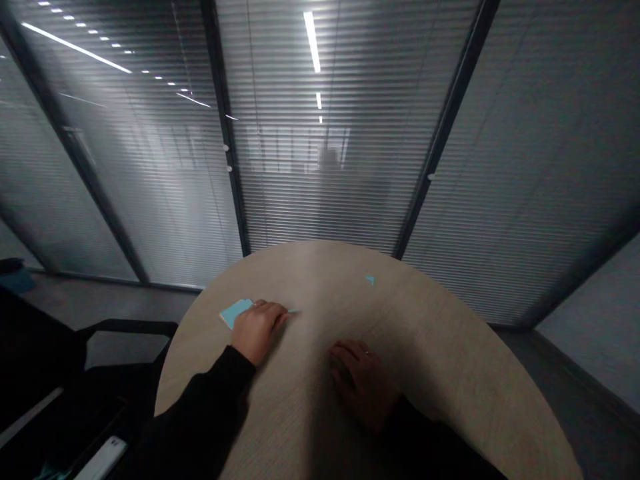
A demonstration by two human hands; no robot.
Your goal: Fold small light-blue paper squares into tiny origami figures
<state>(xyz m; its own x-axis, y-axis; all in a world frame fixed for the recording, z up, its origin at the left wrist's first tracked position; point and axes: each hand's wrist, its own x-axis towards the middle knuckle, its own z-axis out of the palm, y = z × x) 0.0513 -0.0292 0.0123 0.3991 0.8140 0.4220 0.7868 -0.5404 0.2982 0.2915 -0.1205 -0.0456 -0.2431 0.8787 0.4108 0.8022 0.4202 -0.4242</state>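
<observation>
**My two hands on a round wooden table, the left one at a light-blue paper pad**

I am looking down at a round, pale wood-grain table (313, 270). My left hand (257, 330) rests toward the table's left edge, palm down, with the fingers bent. It partly covers a light-blue paper pad (233, 312), which lies flat between that hand and the left edge. A thin blue paper sliver (295, 311) juts out just beyond my left fingertips; I cannot tell whether they pinch it or only press on it.

My right hand (365, 387) lies in shadow nearer the middle of the table, well apart from the pad. Its fingers are loosely curved and the thumb is spread away from them, with nothing visible in its grasp. A ring (369, 352) shows on one finger. Both arms are in black sleeves (200, 403).

Beyond my right hand, near the table's far edge and right of centre, lies a small piece of light-blue paper (370, 280) with pointed corners.

Past the far edge stands a glass partition with horizontal blinds (310, 207) and dark uprights; white strips of light (311, 41) shine on it. Beside the table's left edge is a dark chair (127, 326) with an armrest.
</observation>
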